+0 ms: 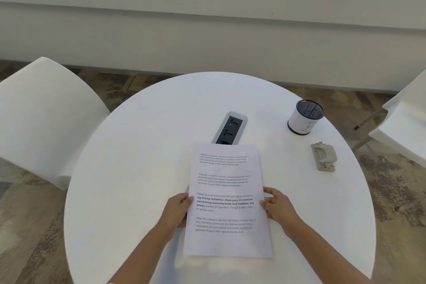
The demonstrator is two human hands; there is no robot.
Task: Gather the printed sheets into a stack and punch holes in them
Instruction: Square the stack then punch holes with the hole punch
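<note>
Holding: printed sheets (227,200) gripped at both long edges, lifted at the near end above the round table (138,145), far end low near the power socket panel (230,130).
Table: white, bare on either side of the hands; room enough just below the fingers to tap the stack square.
Sheets: seen as one aligned stack, top page showing four text blocks; count of pages underneath cannot be told. Edges look flush, no stray corner showing beyond the fingertips.
Left hand (177,211): closed on the left edge at mid-height, thumb on top of the page, fingers hidden beneath.
Right hand (277,208): closed on the right edge directly opposite, thumb pressing the margin, fingers curled behind.
Step judged: squaring the gathered stack prior to punching.
Method advised: loosen both grips slightly, knock the near short edge on the table, then one long edge; re-pinch firmly so no page slips.
Pen cup (305,116): far right, well beyond the right fingertips; clear of the work.
Hole punch (323,157): ahead and right of the right-hand fingers, well apart from the paper, untouched.
Next need: carry the stack rightward, feeding one edge fully into the punch slot, centred.
Risk: thin paper sagging between the hands, pages fanning during the carry.
</note>
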